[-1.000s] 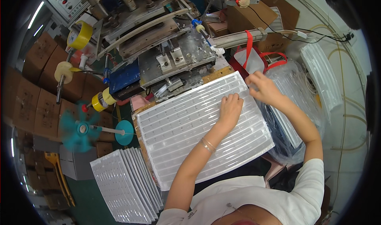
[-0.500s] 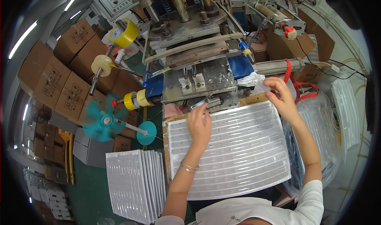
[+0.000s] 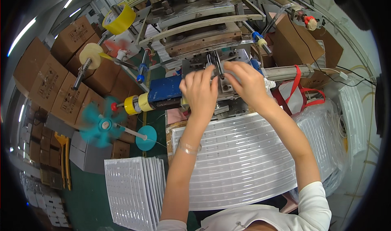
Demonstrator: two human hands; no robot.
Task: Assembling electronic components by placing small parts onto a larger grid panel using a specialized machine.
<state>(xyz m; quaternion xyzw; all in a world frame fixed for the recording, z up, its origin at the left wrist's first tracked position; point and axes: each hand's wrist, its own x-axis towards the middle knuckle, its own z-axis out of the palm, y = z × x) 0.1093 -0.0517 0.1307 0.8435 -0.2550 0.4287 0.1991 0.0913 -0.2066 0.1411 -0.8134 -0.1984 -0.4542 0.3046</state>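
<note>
The left hand [image 3: 199, 90] and right hand [image 3: 247, 84], apart, work at the far metal fixture [image 3: 226, 86], beyond the near white ribbed tray [image 3: 240, 157]; their grip I cannot tell. Apparently it's loading or adjusting, needing careful alignment next.

Before us, a grey metal plate [image 3: 195, 63] lies roughly level, partly hidden; over it we see two slim, shiny metal rods [image 3: 218, 63] side by side, slanting toward us.

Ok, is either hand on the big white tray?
No, the left hand and right hand are both at the machine, beyond the white tray.
</note>
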